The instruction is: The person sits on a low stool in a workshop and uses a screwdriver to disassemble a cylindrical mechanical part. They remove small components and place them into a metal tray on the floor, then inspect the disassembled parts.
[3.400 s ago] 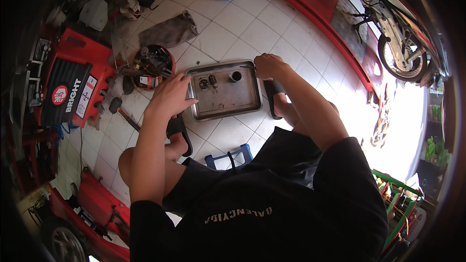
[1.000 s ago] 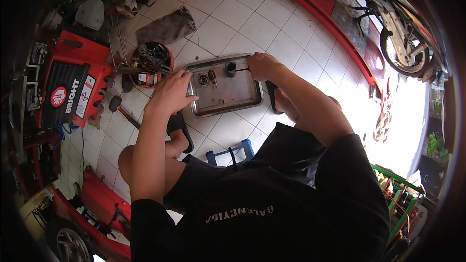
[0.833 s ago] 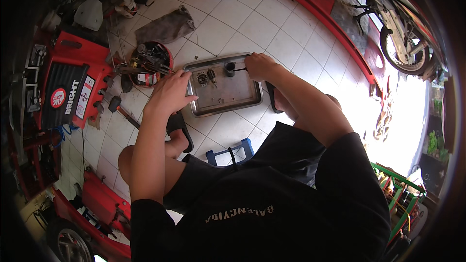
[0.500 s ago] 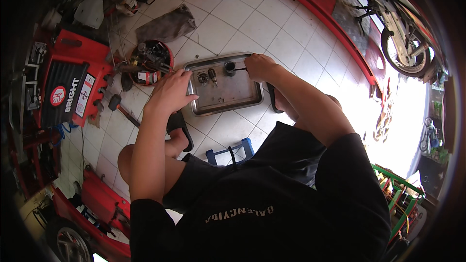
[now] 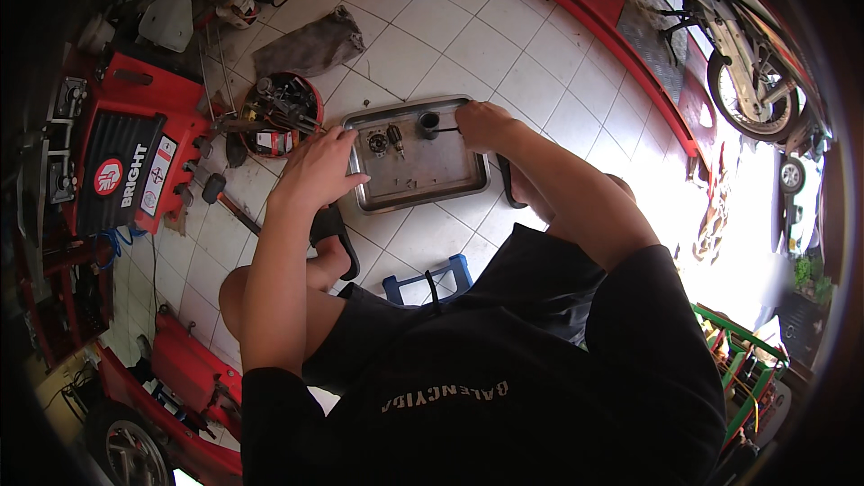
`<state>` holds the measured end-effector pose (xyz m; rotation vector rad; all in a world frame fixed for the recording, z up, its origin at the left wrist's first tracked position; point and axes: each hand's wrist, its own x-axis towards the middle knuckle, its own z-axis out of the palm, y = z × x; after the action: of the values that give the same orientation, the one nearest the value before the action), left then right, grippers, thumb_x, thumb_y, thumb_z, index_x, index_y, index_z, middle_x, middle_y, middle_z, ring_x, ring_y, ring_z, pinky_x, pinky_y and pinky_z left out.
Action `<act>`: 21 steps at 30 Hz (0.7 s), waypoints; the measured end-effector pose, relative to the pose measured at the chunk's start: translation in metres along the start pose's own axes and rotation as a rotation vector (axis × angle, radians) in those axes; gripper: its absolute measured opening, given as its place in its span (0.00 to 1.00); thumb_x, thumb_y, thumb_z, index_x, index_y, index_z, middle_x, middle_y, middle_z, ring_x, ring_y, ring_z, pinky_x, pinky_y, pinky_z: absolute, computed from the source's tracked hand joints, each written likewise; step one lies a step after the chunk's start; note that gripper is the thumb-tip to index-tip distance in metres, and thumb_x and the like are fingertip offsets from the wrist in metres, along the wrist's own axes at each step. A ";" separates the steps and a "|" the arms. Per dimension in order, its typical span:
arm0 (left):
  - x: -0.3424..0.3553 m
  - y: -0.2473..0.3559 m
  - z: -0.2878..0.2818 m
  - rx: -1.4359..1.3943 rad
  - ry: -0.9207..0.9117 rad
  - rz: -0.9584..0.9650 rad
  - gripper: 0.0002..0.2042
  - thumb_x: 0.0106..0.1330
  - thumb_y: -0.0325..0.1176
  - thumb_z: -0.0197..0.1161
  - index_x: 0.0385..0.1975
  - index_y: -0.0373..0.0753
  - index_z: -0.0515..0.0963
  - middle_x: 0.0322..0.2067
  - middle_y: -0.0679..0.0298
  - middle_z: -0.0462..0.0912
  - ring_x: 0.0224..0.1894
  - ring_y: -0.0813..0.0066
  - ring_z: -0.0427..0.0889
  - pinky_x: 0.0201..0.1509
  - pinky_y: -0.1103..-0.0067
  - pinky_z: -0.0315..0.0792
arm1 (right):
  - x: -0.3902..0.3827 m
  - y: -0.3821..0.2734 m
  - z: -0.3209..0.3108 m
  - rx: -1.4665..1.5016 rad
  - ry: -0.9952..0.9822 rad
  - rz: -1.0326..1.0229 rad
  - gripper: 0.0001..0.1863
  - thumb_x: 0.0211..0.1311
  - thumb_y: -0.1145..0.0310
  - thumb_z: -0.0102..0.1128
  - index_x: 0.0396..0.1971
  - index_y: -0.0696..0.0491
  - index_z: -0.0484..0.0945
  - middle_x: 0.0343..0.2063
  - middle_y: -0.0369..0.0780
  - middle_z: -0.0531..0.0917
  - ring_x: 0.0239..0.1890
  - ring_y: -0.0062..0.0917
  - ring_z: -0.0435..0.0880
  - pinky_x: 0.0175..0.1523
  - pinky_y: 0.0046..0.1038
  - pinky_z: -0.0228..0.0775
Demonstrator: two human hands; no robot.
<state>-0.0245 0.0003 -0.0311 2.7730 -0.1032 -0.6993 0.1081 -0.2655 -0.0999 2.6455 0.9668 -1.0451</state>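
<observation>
A shallow metal tray lies on the tiles between my feet. My left hand rests over its left rim, fingers stretched out and thumb spread toward the inside. At the tray's far right corner my right hand is closed around a thin dark rod. The rod runs left to a dark round cup-like part; whether the two are joined I cannot tell. Left of it in the tray lie a small cylindrical metal part and a round toothed part. Several tiny pieces lie near the front.
Left of the tray are a round red tub full of tools and a hammer. A dirty cloth lies beyond. A blue stool stands close by me, a red machine at left, a motorcycle at far right.
The cup-like part looks slightly more tilted. Both hands keep almost the same place and grip.
</observation>
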 end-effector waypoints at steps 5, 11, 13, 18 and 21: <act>0.000 0.002 -0.003 -0.010 -0.015 -0.011 0.38 0.58 0.42 0.76 0.67 0.35 0.69 0.66 0.52 0.72 0.63 0.50 0.77 0.65 0.61 0.74 | 0.003 0.004 0.003 -0.005 -0.003 0.033 0.15 0.57 0.75 0.65 0.46 0.56 0.86 0.47 0.47 0.88 0.54 0.39 0.87 0.53 0.36 0.83; -0.001 0.005 -0.001 0.006 0.023 -0.004 0.36 0.59 0.43 0.76 0.65 0.34 0.70 0.63 0.53 0.75 0.63 0.52 0.77 0.66 0.62 0.73 | 0.005 0.007 0.011 -0.033 -0.036 0.038 0.16 0.55 0.76 0.66 0.45 0.53 0.87 0.46 0.46 0.88 0.53 0.38 0.87 0.52 0.36 0.83; 0.002 0.004 -0.003 -0.016 -0.032 -0.032 0.38 0.58 0.41 0.76 0.68 0.36 0.68 0.67 0.52 0.72 0.65 0.50 0.75 0.66 0.61 0.73 | 0.006 0.008 0.015 -0.035 -0.047 0.035 0.16 0.55 0.76 0.66 0.45 0.53 0.87 0.45 0.45 0.89 0.52 0.37 0.88 0.52 0.35 0.83; 0.003 0.002 -0.001 -0.014 -0.019 -0.016 0.38 0.58 0.41 0.76 0.68 0.36 0.68 0.66 0.52 0.72 0.65 0.50 0.75 0.66 0.61 0.73 | 0.006 0.009 0.018 -0.027 -0.028 0.016 0.15 0.56 0.76 0.66 0.44 0.53 0.87 0.45 0.45 0.89 0.51 0.38 0.88 0.53 0.36 0.82; 0.002 0.003 -0.001 -0.007 -0.018 -0.017 0.38 0.58 0.42 0.76 0.68 0.36 0.68 0.66 0.52 0.72 0.65 0.50 0.75 0.66 0.61 0.73 | 0.008 0.010 0.019 -0.028 -0.027 -0.018 0.14 0.56 0.75 0.65 0.44 0.54 0.87 0.44 0.46 0.89 0.50 0.38 0.88 0.52 0.36 0.82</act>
<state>-0.0219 -0.0023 -0.0301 2.7646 -0.0803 -0.7273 0.1079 -0.2753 -0.1202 2.5980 0.9949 -1.0604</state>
